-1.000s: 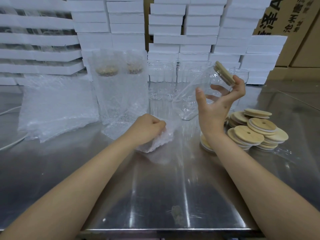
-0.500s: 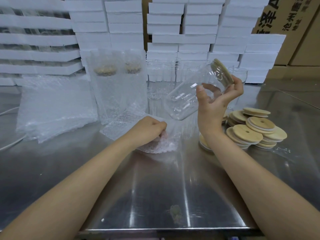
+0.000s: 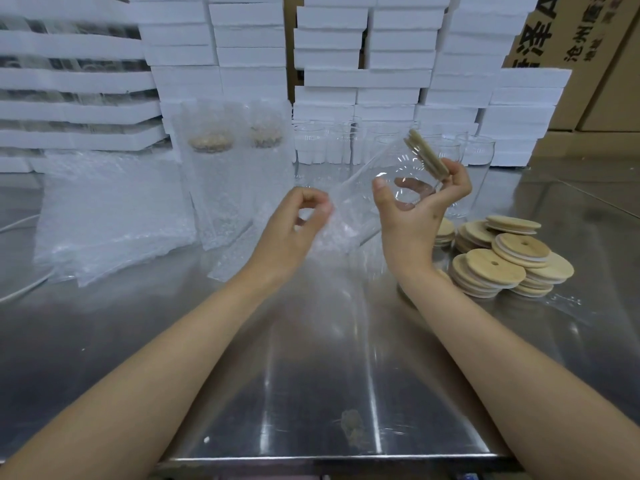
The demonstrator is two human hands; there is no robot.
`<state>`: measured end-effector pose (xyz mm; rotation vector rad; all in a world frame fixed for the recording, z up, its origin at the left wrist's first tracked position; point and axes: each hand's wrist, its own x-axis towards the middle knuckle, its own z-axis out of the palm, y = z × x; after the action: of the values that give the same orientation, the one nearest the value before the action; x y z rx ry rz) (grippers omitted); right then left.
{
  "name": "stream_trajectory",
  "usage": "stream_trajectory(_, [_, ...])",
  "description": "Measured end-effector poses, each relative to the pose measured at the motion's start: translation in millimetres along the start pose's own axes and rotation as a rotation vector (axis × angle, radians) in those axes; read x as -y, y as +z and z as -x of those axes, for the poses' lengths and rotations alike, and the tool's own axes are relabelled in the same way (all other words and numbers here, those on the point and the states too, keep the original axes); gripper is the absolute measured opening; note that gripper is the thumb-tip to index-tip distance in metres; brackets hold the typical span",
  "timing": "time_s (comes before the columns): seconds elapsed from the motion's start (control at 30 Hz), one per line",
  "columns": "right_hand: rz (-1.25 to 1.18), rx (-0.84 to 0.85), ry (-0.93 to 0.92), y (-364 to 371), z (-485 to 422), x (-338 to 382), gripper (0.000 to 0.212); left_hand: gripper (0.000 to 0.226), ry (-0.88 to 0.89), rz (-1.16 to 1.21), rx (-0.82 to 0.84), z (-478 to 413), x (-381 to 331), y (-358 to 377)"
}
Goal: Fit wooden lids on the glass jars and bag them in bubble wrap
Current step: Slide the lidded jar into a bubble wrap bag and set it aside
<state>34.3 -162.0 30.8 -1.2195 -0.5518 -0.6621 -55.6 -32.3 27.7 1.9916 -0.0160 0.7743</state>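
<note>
My right hand (image 3: 414,211) grips a clear glass jar (image 3: 377,181) with a wooden lid (image 3: 426,156) on it. The jar is tilted, lid up and to the right, its base pointing down-left. My left hand (image 3: 292,233) is raised beside the jar's base and pinches the edge of a bubble wrap bag (image 3: 332,233), whose mouth sits at the jar's base. Loose wooden lids (image 3: 498,259) lie piled on the steel table (image 3: 311,375) to the right. Several lidless glass jars (image 3: 332,143) stand in a row at the back.
Two bagged, lidded jars (image 3: 221,174) stand upright at centre left. A heap of flat bubble wrap bags (image 3: 107,213) lies at the left. White foam boxes (image 3: 381,57) are stacked along the back, with cardboard cartons (image 3: 588,46) at far right. A cable (image 3: 20,289) runs along the left edge.
My left hand has lifted off the table with the bubble wrap bag, up toward the jar's base. The jar has tilted further down-left toward the bag.
</note>
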Motion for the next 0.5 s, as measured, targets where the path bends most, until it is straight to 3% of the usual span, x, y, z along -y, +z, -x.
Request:
stream_trajectory(0.07, [-0.014, -0.045, -0.002, -2.1, -2.6, 2.3, 0.07, 0.064, 0.181, -0.413, 0.119, 1.7, 9.1, -3.3])
stream_trajectory(0.13, [-0.046, -0.092, 0.049, -4.1, -5.9, 4.1, 0.07, 0.09, 0.308, -0.671, 0.137, 1.9, 15.4, -3.7])
stream_trajectory(0.33, [-0.147, -0.044, 0.189, 6.8, 4.9, 7.3, 0.071, 0.094, 0.383, -0.731, -0.099, 3.5, 11.8, -2.4])
stream_trajectory(0.5, [-0.12, 0.011, 0.224, 16.7, 25.8, 8.4, 0.046, 0.096, 0.373, -0.804, -0.218, 5.4, 4.7, -1.9])
